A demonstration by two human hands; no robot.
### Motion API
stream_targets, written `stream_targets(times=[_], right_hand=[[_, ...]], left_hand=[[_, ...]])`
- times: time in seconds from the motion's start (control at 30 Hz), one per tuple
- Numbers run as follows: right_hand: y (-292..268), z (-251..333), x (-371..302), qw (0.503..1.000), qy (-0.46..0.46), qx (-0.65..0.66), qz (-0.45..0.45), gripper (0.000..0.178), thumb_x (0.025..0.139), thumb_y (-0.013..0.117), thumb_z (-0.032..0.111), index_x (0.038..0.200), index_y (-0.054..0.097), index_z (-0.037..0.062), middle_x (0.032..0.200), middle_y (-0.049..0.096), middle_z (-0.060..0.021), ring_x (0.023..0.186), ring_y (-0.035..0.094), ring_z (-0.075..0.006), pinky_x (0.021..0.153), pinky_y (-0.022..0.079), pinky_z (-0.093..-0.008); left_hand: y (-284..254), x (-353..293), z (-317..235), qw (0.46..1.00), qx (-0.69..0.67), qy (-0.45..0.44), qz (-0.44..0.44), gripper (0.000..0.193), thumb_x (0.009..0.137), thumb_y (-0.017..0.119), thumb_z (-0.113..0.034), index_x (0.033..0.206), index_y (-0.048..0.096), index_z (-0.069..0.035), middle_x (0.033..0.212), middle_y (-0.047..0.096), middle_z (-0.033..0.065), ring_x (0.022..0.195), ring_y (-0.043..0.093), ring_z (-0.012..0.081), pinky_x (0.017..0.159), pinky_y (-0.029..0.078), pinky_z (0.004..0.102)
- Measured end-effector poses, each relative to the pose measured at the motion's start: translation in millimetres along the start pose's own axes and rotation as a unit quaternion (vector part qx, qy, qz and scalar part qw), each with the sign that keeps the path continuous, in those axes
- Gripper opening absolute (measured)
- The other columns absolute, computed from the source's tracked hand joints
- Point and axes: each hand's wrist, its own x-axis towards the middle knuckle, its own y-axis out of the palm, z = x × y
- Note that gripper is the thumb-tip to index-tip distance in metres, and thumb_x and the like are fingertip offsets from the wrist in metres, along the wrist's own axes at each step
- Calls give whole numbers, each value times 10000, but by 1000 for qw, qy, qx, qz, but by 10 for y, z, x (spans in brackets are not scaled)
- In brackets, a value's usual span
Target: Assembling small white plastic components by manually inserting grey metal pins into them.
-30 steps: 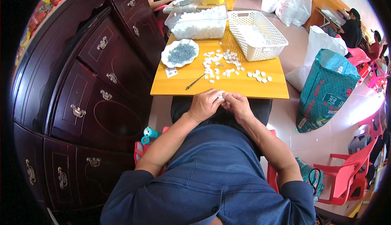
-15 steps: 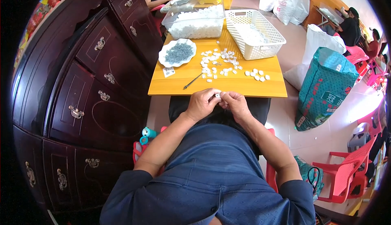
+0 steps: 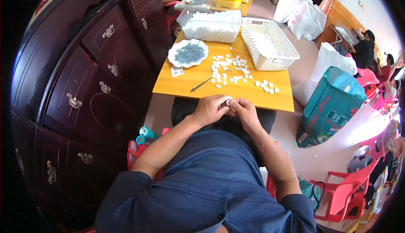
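My left hand (image 3: 209,109) and my right hand (image 3: 244,111) meet just off the near edge of the yellow wooden table (image 3: 253,98). Both are closed, fingertips pinching a small white plastic piece (image 3: 228,103) with a dark spot between them. The fingers cover most of it. Beyond them on the tabletop lie a thin dark pointed tool (image 3: 201,84), many loose white plastic pieces (image 3: 224,76) and a small group of round white pieces (image 3: 270,90). A scalloped white plate (image 3: 171,57) at the left holds a heap of small grey parts (image 3: 190,53).
At the table's far side stand a clear bin (image 3: 213,36) full of white pieces and a white perforated basket (image 3: 274,64). Dark wooden drawers (image 3: 80,81) rise at my left. A teal sack (image 3: 331,110) and a red chair (image 3: 348,191) are on the right. Other people sit farther off.
The whole view has tilted slightly, so the table and sacks sit differently in it. My hands stay together on the small white piece, with the fingers slightly shifted.
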Motion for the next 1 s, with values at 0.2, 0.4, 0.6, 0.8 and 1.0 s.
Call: stream_targets(times=[0.2, 0.4, 0.6, 0.8, 1.0], right_hand=[[-359, 510, 28, 967, -46, -248, -43, 261, 953, 630, 236, 945, 695, -17, 798, 708, -51, 678, 637, -109, 647, 512, -264], [-859, 893, 72, 834, -41, -541, -107, 299, 854, 659, 308, 895, 748, 25, 762, 725, -154, 729, 717, -286, 731, 552, -388], [-1176, 811, 119, 827, 10, -548, -128, 333, 829, 687, 357, 869, 756, 34, 735, 721, -137, 707, 713, -271, 700, 542, -373], [-1275, 854, 153, 801, 30, -570, -178, 374, 819, 705, 407, 841, 750, 37, 763, 722, -157, 753, 716, -281, 730, 544, -392], [-1341, 872, 163, 747, 19, -622, -232, 386, 823, 718, 429, 843, 749, 44, 774, 723, -148, 762, 705, -316, 749, 546, -418]], left_hand=[[-50, 60, 96, 999, 4, -31, 10, 154, 833, 725, -159, 946, 707, -57, 880, 707, 137, 799, 689, 332, 698, 546, 410], [-112, 563, 299, 995, 103, -11, -6, 124, 843, 704, -164, 913, 740, -69, 875, 710, 136, 796, 688, 328, 715, 543, 431], [67, 1094, 774, 988, 149, -25, 19, 90, 835, 671, -151, 839, 742, -96, 871, 709, 116, 823, 682, 330, 735, 536, 452], [182, 1454, 1070, 973, 212, -59, 75, 104, 828, 656, -188, 839, 749, -143, 877, 712, 115, 849, 682, 337, 729, 537, 465], [195, 1670, 1149, 955, 243, -48, 160, 152, 831, 657, -215, 908, 777, -165, 913, 740, 78, 870, 697, 300, 785, 550, 433]])
